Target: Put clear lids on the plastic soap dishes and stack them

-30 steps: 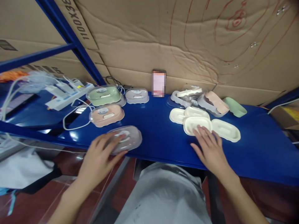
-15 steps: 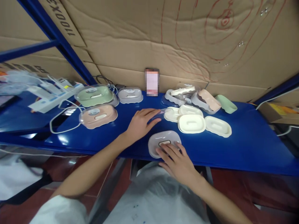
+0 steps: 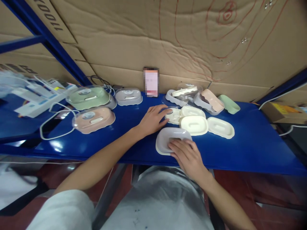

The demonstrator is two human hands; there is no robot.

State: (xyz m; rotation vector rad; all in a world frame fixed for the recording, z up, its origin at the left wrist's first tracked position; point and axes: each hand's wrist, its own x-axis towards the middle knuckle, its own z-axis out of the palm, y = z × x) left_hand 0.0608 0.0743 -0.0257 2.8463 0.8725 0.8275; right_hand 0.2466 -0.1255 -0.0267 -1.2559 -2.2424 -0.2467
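Right hand flat, fingers spread on grey tray at near shelf edge. Left hand open, fingertips touching cream insert, leftmost of four cream pieces. Three lidded boxes done far left, green, pink, grey; loose parts far right unassembled.

Blue shelf carrying soap boxes: cream trays lying mid-right, lidded green and pink boxes sitting left (white cable looping alongside).

A grey tray was laid flat near the front edge of the blue shelf — a cream tray was set just behind it.
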